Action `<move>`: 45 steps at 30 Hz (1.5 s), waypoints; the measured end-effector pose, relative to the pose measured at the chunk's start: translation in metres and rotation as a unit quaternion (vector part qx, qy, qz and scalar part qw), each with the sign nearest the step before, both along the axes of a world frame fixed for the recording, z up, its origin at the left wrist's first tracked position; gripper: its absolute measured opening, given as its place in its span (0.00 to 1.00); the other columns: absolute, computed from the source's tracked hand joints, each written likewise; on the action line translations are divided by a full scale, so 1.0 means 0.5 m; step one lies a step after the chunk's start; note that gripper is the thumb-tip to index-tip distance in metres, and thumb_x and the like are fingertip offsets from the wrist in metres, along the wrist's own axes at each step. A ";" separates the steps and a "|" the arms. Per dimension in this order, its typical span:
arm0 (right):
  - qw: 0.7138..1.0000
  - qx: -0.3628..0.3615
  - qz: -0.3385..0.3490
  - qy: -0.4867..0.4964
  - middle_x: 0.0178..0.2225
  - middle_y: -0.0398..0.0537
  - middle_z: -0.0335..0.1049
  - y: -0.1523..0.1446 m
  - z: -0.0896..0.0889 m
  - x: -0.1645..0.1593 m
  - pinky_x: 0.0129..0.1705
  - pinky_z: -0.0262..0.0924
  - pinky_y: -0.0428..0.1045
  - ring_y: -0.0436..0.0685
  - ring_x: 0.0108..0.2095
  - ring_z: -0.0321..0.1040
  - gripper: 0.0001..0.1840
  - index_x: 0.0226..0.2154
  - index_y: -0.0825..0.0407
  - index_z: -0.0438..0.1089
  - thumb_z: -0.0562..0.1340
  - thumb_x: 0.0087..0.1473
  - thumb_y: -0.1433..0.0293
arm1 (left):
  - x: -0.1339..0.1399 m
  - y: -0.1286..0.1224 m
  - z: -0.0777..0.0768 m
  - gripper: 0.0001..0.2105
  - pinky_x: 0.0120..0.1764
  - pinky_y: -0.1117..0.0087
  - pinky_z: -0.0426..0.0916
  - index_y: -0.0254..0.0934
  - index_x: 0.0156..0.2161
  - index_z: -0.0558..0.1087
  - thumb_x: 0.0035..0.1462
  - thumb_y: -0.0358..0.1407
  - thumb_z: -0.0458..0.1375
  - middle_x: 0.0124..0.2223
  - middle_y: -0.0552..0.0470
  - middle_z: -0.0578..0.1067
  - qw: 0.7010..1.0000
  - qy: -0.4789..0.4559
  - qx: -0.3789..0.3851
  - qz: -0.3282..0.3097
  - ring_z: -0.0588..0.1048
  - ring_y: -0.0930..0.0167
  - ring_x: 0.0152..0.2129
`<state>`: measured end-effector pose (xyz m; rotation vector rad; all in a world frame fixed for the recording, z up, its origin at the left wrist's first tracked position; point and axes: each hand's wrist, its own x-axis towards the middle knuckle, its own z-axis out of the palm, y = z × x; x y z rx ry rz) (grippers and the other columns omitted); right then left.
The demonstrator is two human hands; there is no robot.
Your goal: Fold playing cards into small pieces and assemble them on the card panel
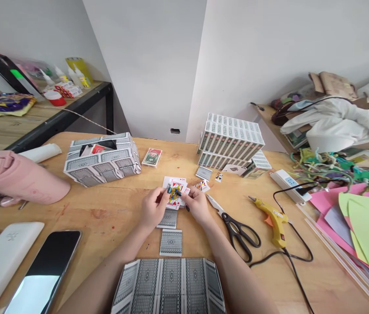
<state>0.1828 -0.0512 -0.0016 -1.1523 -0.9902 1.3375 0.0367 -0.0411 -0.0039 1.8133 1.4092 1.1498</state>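
Observation:
Both hands meet over the middle of the table, holding playing cards [173,197] face up, a jack of hearts on top. My left hand [154,205] pinches the cards at their left side, thumb on the face. My right hand [197,201] grips them at the right side, its fingers closed. Just below lie two face-down cards, the nearer one a patterned playing card [171,242]. Close to my body is a panel made of joined playing cards [171,279]. A few loose face cards [202,186] lie right of my right hand.
Scissors [235,229] and a yellow glue gun [274,220] with its cord lie on the right, near a power strip [289,185]. Stacked card boxes [232,139] stand behind. A card-covered box [102,159], pink tumbler [24,176] and phone [45,270] are left.

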 end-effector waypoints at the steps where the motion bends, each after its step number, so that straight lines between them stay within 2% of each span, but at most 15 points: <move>1: 1.000 -0.002 -0.007 -0.005 0.14 0.37 0.58 0.000 0.000 0.000 0.16 0.44 0.43 0.45 0.14 0.49 0.18 0.22 0.52 0.61 0.64 0.40 0.56 | 0.000 0.000 -0.002 0.10 0.25 0.76 0.60 0.36 0.28 0.67 0.55 0.40 0.51 0.24 0.55 0.69 1.000 -0.015 -0.008 -0.010 0.66 0.76 0.20; 3: 1.000 -0.007 -0.005 -0.017 0.13 0.36 0.56 0.000 -0.001 0.000 0.15 0.44 0.43 0.46 0.13 0.49 0.17 0.23 0.52 0.61 0.62 0.42 0.56 | 0.000 -0.001 -0.005 0.09 0.26 0.76 0.61 0.36 0.34 0.67 0.54 0.39 0.51 0.27 0.53 0.71 0.999 -0.043 -0.021 -0.017 0.68 0.75 0.22; 6: 1.000 0.008 0.007 -0.019 0.15 0.37 0.59 -0.004 0.000 -0.002 0.17 0.49 0.44 0.47 0.14 0.53 0.15 0.24 0.52 0.62 0.62 0.43 0.57 | -0.002 0.001 -0.010 0.08 0.24 0.76 0.61 0.36 0.32 0.66 0.55 0.39 0.50 0.25 0.54 0.69 0.997 -0.067 -0.030 -0.016 0.67 0.75 0.20; 10: 0.996 0.068 -0.024 -0.062 0.25 0.42 0.67 -0.011 0.006 -0.003 0.25 0.57 0.44 0.50 0.23 0.62 0.12 0.30 0.53 0.66 0.63 0.43 0.63 | -0.012 0.006 -0.007 0.10 0.24 0.76 0.61 0.35 0.28 0.66 0.55 0.39 0.50 0.24 0.55 0.68 0.997 -0.046 -0.030 -0.058 0.66 0.75 0.20; 12: 0.991 0.098 -0.034 -0.083 0.32 0.45 0.69 -0.012 0.009 -0.001 0.31 0.60 0.45 0.52 0.30 0.65 0.14 0.35 0.52 0.67 0.63 0.44 0.64 | -0.017 0.008 -0.002 0.10 0.26 0.75 0.62 0.35 0.29 0.68 0.55 0.38 0.50 0.26 0.53 0.71 0.996 -0.023 -0.029 -0.082 0.68 0.74 0.23; 14: 0.990 0.112 -0.033 -0.083 0.36 0.47 0.70 -0.012 0.010 0.000 0.36 0.61 0.47 0.54 0.35 0.66 0.14 0.37 0.52 0.68 0.63 0.45 0.64 | -0.018 0.007 0.001 0.09 0.28 0.75 0.63 0.35 0.31 0.70 0.55 0.38 0.50 0.28 0.52 0.73 0.995 -0.014 -0.026 -0.090 0.69 0.73 0.25; 17: 0.996 0.082 -0.015 -0.038 0.29 0.45 0.70 -0.011 0.008 -0.002 0.32 0.61 0.47 0.53 0.29 0.67 0.11 0.30 0.52 0.67 0.63 0.44 0.63 | -0.015 0.004 0.004 0.09 0.29 0.74 0.64 0.35 0.31 0.70 0.53 0.38 0.52 0.29 0.51 0.73 0.997 -0.023 -0.020 -0.070 0.70 0.72 0.26; 19: 0.999 0.050 0.001 0.008 0.23 0.42 0.68 -0.011 0.007 -0.006 0.26 0.60 0.46 0.51 0.23 0.64 0.12 0.26 0.51 0.64 0.64 0.43 0.61 | -0.010 0.003 0.004 0.09 0.27 0.75 0.63 0.35 0.29 0.69 0.52 0.40 0.54 0.27 0.53 0.72 0.998 -0.038 -0.023 -0.042 0.69 0.74 0.24; 22: 0.999 0.029 0.016 0.043 0.20 0.39 0.65 -0.013 0.008 -0.010 0.23 0.58 0.45 0.49 0.19 0.62 0.15 0.24 0.51 0.60 0.65 0.42 0.60 | -0.005 0.002 0.002 0.10 0.26 0.76 0.63 0.35 0.29 0.68 0.51 0.41 0.54 0.26 0.54 0.71 0.997 -0.060 -0.031 -0.025 0.68 0.75 0.22; 24: 0.999 0.036 0.020 0.026 0.20 0.39 0.65 -0.014 0.008 -0.010 0.22 0.57 0.45 0.49 0.19 0.61 0.14 0.26 0.51 0.61 0.64 0.42 0.59 | -0.005 0.003 0.001 0.10 0.27 0.76 0.63 0.35 0.29 0.68 0.52 0.41 0.53 0.26 0.54 0.71 0.997 -0.057 -0.033 -0.034 0.68 0.75 0.22; 27: 0.996 0.067 0.008 -0.054 0.23 0.41 0.66 -0.013 0.004 -0.005 0.22 0.55 0.44 0.48 0.20 0.60 0.12 0.30 0.52 0.66 0.63 0.44 0.61 | -0.008 0.003 0.003 0.10 0.28 0.75 0.63 0.35 0.29 0.69 0.53 0.40 0.52 0.27 0.54 0.72 0.998 -0.024 -0.034 -0.056 0.69 0.74 0.24; 30: 0.992 0.070 0.004 -0.109 0.25 0.44 0.68 -0.012 0.000 0.000 0.24 0.54 0.44 0.49 0.23 0.61 0.09 0.27 0.54 0.68 0.62 0.44 0.64 | -0.010 0.001 0.006 0.10 0.28 0.75 0.62 0.35 0.27 0.68 0.53 0.39 0.52 0.26 0.53 0.72 0.998 0.009 -0.023 -0.063 0.69 0.74 0.24; 39: 0.998 -0.012 0.053 -0.020 0.16 0.38 0.63 -0.008 0.007 0.001 0.18 0.46 0.41 0.45 0.16 0.54 0.04 0.23 0.54 0.66 0.60 0.39 0.71 | -0.011 0.002 0.005 0.10 0.26 0.75 0.59 0.36 0.25 0.68 0.52 0.39 0.52 0.24 0.55 0.70 0.997 -0.007 -0.042 -0.067 0.67 0.74 0.22; 45: 0.998 -0.012 0.047 -0.030 0.14 0.36 0.60 -0.004 0.002 0.001 0.20 0.49 0.42 0.46 0.16 0.54 0.06 0.23 0.53 0.66 0.55 0.37 0.74 | -0.009 0.002 0.007 0.11 0.25 0.75 0.58 0.35 0.25 0.68 0.51 0.40 0.52 0.23 0.56 0.69 0.996 -0.031 -0.060 -0.056 0.65 0.75 0.21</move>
